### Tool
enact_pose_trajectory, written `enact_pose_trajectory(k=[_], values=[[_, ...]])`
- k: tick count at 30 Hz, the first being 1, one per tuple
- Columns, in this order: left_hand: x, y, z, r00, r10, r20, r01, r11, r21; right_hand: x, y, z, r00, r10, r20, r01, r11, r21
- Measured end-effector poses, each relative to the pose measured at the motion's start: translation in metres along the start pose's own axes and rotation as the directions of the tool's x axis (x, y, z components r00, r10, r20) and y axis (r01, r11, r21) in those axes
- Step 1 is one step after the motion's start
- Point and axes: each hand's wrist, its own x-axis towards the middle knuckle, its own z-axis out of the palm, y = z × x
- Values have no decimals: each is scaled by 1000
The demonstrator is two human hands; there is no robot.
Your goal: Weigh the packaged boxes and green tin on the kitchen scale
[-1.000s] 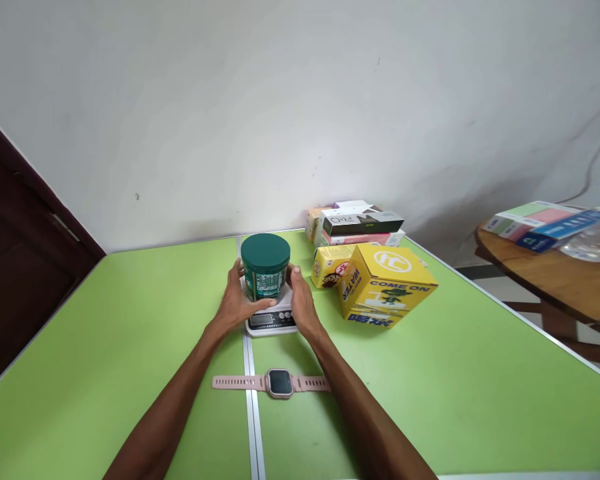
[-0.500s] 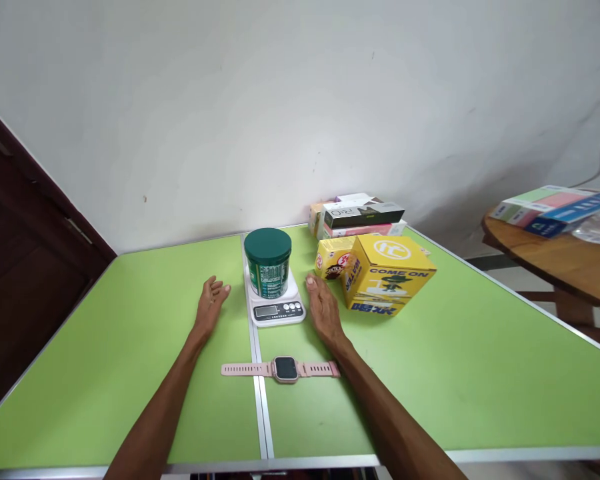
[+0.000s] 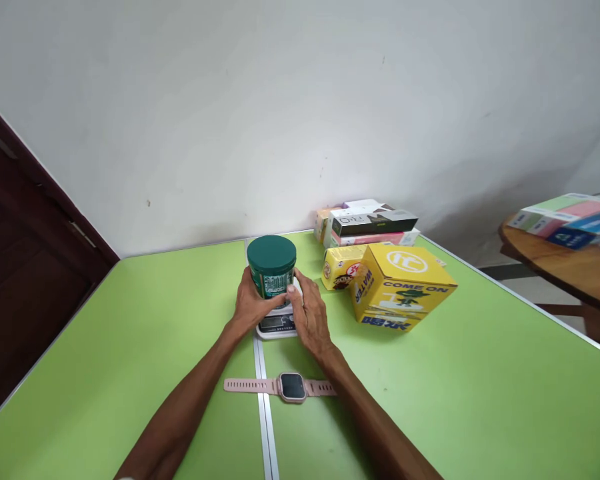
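Note:
A green tub with a dark green lid (image 3: 272, 253) stands upright on a white kitchen scale (image 3: 277, 335). My left hand (image 3: 253, 303) is wrapped round the tub's left side, its thumb across the lower front. From the right, my right hand (image 3: 310, 310) closes on the tub, and the two thumbs nearly meet in front. The hands cover part of the scale's display panel and buttons. Closer to me, a smartwatch with a pink strap (image 3: 293, 387) lies flat across the table's seam; my right forearm hides one strap end.
Right of the scale stand a large yellow box (image 3: 405, 287) and a smaller yellow box (image 3: 341, 267). Several flat cartons (image 3: 375, 222) are stacked behind them by the wall. A wooden side table (image 3: 570, 267) at the right bears a striped box (image 3: 570, 217).
Half a second ago both hands were off the tub, spread to either side of the scale. Now they have come inward and hold it again, as they did one second ago.

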Motion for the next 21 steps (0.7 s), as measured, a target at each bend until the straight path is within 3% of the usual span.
enact_pose_trajectory(k=[3, 6, 10, 13, 18, 21], values=[[2, 1, -13, 996, -7, -84, 3, 999, -53, 7, -13, 13, 998, -42, 36, 42, 999, 20], [11, -5, -41, 983, -13, -185, 5, 999, -41, 16, -26, 26, 985, -132, 113, 128, 991, 41], [33, -35, -83, 940, -123, -317, 158, 983, 88, 19, -32, 41, 983, -126, 137, 118, 991, 61], [49, -65, -104, 897, -213, -387, 283, 950, 133, 18, -32, 52, 969, -117, 216, 104, 992, 74], [69, -96, -114, 863, -230, -451, 325, 935, 145, 36, -40, 100, 855, -39, 517, -30, 992, 125], [79, -107, -117, 865, -230, -445, 306, 946, 107, 54, -43, 142, 805, 14, 593, -143, 975, 171]])
